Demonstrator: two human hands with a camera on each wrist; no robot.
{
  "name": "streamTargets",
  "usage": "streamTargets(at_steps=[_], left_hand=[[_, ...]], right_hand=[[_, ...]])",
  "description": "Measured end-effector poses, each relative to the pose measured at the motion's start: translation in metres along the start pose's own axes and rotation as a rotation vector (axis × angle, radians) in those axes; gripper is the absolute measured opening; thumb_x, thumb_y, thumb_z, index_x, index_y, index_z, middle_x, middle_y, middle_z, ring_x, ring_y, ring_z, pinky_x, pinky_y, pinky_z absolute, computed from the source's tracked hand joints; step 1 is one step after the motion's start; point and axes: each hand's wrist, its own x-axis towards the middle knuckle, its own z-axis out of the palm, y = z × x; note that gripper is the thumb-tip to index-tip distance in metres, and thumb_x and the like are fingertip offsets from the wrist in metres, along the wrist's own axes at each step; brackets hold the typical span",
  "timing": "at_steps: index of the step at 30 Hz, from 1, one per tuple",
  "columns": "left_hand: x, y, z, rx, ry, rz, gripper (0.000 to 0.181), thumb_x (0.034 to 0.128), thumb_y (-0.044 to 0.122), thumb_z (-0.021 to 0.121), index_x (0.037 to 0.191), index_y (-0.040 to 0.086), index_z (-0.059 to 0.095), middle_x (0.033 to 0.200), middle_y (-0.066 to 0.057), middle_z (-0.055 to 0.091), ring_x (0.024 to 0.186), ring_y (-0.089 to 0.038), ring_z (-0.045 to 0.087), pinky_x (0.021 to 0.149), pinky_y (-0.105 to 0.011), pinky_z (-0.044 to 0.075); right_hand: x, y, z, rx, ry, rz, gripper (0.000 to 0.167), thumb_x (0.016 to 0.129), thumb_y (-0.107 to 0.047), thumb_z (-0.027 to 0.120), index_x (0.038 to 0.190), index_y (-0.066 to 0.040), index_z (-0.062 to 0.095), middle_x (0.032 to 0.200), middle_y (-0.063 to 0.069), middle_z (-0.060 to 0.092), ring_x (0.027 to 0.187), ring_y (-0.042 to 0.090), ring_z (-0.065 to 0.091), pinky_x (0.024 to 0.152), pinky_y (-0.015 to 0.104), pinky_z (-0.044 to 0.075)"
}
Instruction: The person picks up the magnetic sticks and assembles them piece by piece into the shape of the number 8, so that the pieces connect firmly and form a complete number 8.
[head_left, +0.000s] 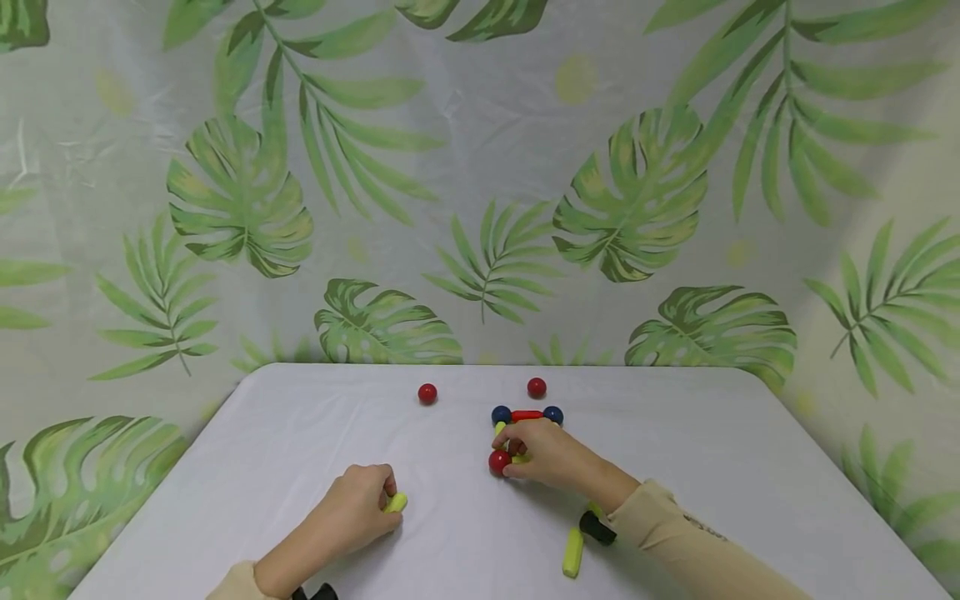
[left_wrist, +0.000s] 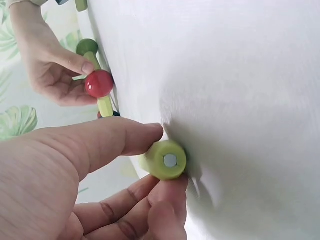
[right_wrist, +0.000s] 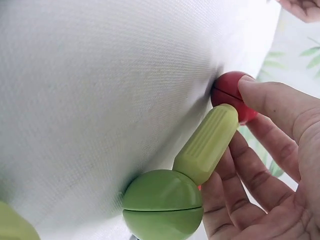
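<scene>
My left hand (head_left: 358,510) pinches a yellow-green rod (left_wrist: 167,160) between thumb and fingers; its end with a pale round centre shows in the left wrist view. My right hand (head_left: 551,454) holds a red ball (head_left: 499,462) between thumb and fingers, low over the white cloth. That ball touches a yellow-green rod (right_wrist: 207,145), whose other end meets a green ball (right_wrist: 163,205). Another yellow-green rod (head_left: 500,428) runs from the red ball toward a blue ball (head_left: 502,416). A red rod (head_left: 527,415) joins it to a second blue ball (head_left: 553,415).
Two loose red balls (head_left: 427,394) (head_left: 536,387) lie near the far edge of the white table (head_left: 262,433). A loose yellow-green rod (head_left: 573,552) lies below my right wrist, with part of another beside the black wrist camera (head_left: 597,528). A leaf-patterned curtain (head_left: 480,183) hangs behind.
</scene>
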Motion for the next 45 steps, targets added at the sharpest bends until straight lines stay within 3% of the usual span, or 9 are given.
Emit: streamTargets(at_steps=[7,16,21,29,38,45], left_hand=[[0.001,0.002,-0.005,0.009,-0.002,-0.038,0.025,0.0752,0.008,0.090,0.076,0.012,0.066,0.067,0.004,0.059,0.060,-0.013,0.054,0.056,-0.025,0.044],[0.003,0.001,-0.005,-0.078,-0.049,-0.008,0.024,0.0763,0.007,0.089,0.073,0.012,0.066,0.066,0.004,0.060,0.061,-0.012,0.055,0.056,-0.024,0.043],[0.007,0.004,-0.005,-0.145,-0.097,0.015,0.020,0.0780,0.008,0.088,0.075,0.012,0.068,0.066,0.003,0.062,0.063,-0.012,0.056,0.057,-0.023,0.044],[0.013,0.011,0.001,-0.182,-0.145,0.034,0.021,0.0793,0.010,0.088,0.073,0.013,0.068,0.065,0.003,0.062,0.061,-0.011,0.056,0.055,-0.023,0.044],[0.025,0.024,0.012,-0.332,-0.209,0.030,0.018,0.0806,0.016,0.089,0.077,0.011,0.072,0.064,0.005,0.064,0.057,-0.008,0.059,0.054,-0.023,0.048],[0.034,0.038,0.028,-0.474,-0.264,-0.041,0.019,0.0830,0.018,0.089,0.079,0.010,0.073,0.063,0.005,0.068,0.056,-0.007,0.063,0.055,-0.022,0.050]], right_hand=[[0.001,0.000,0.000,-0.002,-0.006,0.013,0.027,0.090,-0.015,0.088,0.115,-0.011,0.078,0.099,-0.001,0.073,0.093,0.013,0.064,0.085,0.031,0.058],[0.002,0.001,0.001,0.003,-0.022,0.015,0.027,0.091,-0.015,0.087,0.116,-0.011,0.078,0.105,0.000,0.075,0.096,0.015,0.067,0.091,0.038,0.061],[0.002,0.000,-0.001,0.022,-0.031,0.022,0.029,0.091,-0.016,0.088,0.117,-0.012,0.078,0.104,-0.001,0.075,0.097,0.014,0.067,0.091,0.036,0.061],[0.001,0.001,-0.001,0.040,-0.038,0.020,0.030,0.091,-0.015,0.087,0.119,-0.011,0.078,0.105,-0.001,0.074,0.097,0.015,0.067,0.090,0.038,0.061],[0.002,0.001,-0.001,0.053,-0.046,0.029,0.030,0.090,-0.013,0.087,0.119,-0.010,0.078,0.104,-0.001,0.075,0.098,0.016,0.068,0.091,0.040,0.062],[0.004,0.005,-0.002,0.067,-0.059,0.011,0.030,0.090,-0.010,0.087,0.119,-0.010,0.077,0.106,-0.001,0.075,0.099,0.017,0.069,0.094,0.042,0.062]])
